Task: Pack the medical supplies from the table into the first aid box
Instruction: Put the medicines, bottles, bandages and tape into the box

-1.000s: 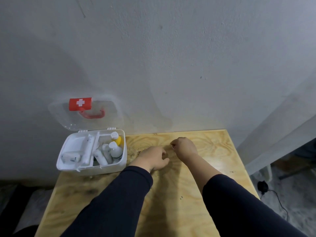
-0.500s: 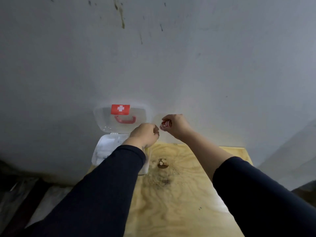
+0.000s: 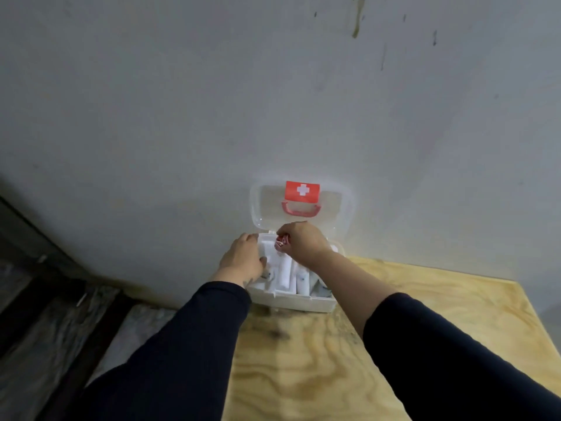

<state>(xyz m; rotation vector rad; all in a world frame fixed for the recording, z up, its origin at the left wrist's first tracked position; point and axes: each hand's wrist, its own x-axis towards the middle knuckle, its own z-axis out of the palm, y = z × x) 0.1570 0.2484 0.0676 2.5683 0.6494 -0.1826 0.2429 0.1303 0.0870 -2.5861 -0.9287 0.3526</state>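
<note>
The white first aid box (image 3: 291, 302) stands open at the table's far left corner, its clear lid (image 3: 334, 214) with a red cross label leaning against the wall. White rolls and bottles (image 3: 285, 271) lie in its compartments. My right hand (image 3: 300, 240) hovers over the box's back part, pinching a small red-and-white item (image 3: 280, 242). My left hand (image 3: 243, 259) rests on the box's left side, fingers curled at the rim; whether it grips anything is hidden.
The plywood table (image 3: 349, 360) ends at the left just under the box, with dark floor (image 3: 60, 314) beyond. A grey wall (image 3: 273, 101) rises right behind the box.
Both hands lifted from the table's middle and moved left to the box. My right hand picked up the small red-and-white item and carried it over the box. The camera turned left.
</note>
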